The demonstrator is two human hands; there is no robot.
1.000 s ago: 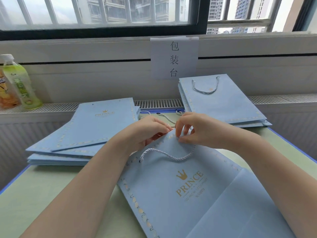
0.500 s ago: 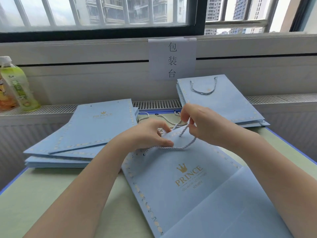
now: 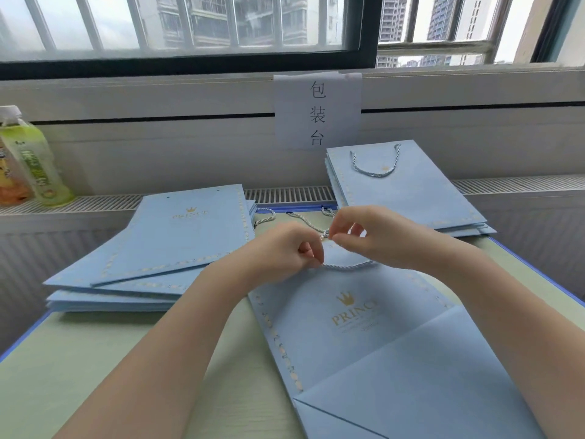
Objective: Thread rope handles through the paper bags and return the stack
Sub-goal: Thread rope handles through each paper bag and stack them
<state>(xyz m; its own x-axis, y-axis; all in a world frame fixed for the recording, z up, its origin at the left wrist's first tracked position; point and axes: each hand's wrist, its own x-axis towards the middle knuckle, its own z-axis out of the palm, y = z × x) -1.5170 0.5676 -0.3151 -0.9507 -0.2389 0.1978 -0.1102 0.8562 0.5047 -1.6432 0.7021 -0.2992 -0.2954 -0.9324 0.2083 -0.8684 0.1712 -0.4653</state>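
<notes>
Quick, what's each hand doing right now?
Left hand: closed, pinching the rope handle at the bag top.
Right hand: closed, pinching the rope end.

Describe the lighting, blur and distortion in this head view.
Head view: soft daylight from the window, with no hard shadows on the table; the sky looks washed out; the window frame and sill bow from wide-angle distortion; the bottle at the left edge is smeared, and the PRINCE logo on the near bag is slightly soft.
</notes>
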